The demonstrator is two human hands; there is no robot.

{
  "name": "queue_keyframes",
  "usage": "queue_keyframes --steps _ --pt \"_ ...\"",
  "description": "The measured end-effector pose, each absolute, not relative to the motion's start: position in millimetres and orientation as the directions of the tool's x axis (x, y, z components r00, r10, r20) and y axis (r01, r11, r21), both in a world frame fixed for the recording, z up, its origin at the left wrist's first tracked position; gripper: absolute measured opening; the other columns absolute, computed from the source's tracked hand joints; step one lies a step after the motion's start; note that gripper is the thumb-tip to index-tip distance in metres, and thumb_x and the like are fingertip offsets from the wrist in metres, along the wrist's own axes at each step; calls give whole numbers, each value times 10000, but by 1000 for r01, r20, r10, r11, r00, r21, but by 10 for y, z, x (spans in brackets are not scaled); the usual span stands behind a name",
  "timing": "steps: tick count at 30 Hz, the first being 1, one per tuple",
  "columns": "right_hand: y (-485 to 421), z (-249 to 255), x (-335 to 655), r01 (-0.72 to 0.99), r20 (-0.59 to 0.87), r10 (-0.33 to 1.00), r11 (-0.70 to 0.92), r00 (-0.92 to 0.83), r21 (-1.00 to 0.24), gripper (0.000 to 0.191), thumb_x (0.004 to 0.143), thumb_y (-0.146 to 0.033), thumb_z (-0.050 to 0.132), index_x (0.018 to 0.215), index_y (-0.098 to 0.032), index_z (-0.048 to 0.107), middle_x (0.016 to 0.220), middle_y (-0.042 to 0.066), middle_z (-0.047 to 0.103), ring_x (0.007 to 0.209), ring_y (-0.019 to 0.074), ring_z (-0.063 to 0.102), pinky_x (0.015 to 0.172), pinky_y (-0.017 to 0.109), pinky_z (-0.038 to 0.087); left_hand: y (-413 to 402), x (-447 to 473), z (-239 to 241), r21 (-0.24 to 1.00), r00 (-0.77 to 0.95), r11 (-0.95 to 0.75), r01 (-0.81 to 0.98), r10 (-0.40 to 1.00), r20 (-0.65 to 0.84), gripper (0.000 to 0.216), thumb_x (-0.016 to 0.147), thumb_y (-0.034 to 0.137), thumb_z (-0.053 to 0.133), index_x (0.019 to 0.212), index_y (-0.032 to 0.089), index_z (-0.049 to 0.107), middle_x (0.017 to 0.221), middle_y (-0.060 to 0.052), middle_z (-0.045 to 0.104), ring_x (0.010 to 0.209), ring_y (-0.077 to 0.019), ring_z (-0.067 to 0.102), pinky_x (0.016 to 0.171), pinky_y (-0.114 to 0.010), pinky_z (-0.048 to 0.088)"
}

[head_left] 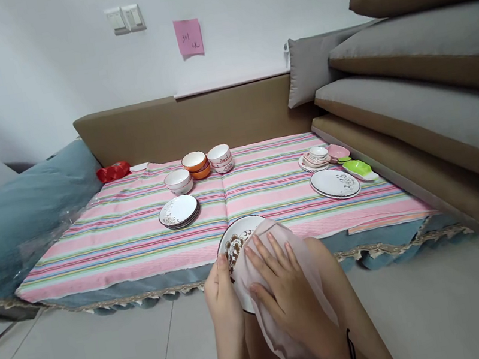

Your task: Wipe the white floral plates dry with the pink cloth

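Note:
My left hand (222, 297) grips the left rim of a white plate with a brown flower pattern (235, 242), held tilted in front of me. My right hand (283, 285) lies flat on a thin pale pink cloth (297, 255) and presses it against the plate's face, fingers spread. The cloth covers the plate's right half and hangs down over my knee.
A striped pink cloth (270, 199) covers a low platform. On it stand a plate stack (179, 211), white bowls (178, 181), orange bowls (195, 164), more white bowls (220, 158), a large plate (334, 182), small saucers (318, 157), a pink dish (338, 153) and a green dish (358, 169). Cushions (426, 95) are stacked at right.

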State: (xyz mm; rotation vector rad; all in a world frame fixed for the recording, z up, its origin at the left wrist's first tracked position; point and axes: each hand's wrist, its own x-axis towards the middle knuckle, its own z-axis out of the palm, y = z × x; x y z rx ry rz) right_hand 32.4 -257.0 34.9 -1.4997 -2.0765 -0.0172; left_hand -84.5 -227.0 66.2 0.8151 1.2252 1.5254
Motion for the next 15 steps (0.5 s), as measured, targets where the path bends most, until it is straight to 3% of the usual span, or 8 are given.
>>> queue_keyframes --steps 6,10,15 --pt "-2337 614 490 910 548 807 374 -222 -181 587 941 -375 424 1494 -276 251 1578 -33 183 1453 283 159 1140 551 243 -2097 -697 825 948 -257 -78 -309 966 -5 490 767 573 622 974 144 737 1025 -91 730 980 -240 662 863 -318 507" --pt "-2160 835 733 944 637 753 308 -166 -119 543 950 -376 403 1473 -263 314 1578 -12 198 1455 299 139 1140 561 186 -1882 -464 1014 931 -174 -138 -338 981 82 488 795 564 599 996 139 730 1036 -94 727 983 -239 664 872 -317 507" --pt "-1865 825 834 959 605 785 257 -134 -122 536 956 -398 392 1470 -262 323 1577 -26 201 1458 286 128 1157 525 154 -1479 -356 917 908 -97 -142 -394 989 112 452 826 529 584 1027 148 723 1083 -83 717 1017 -225 656 891 -303 499"
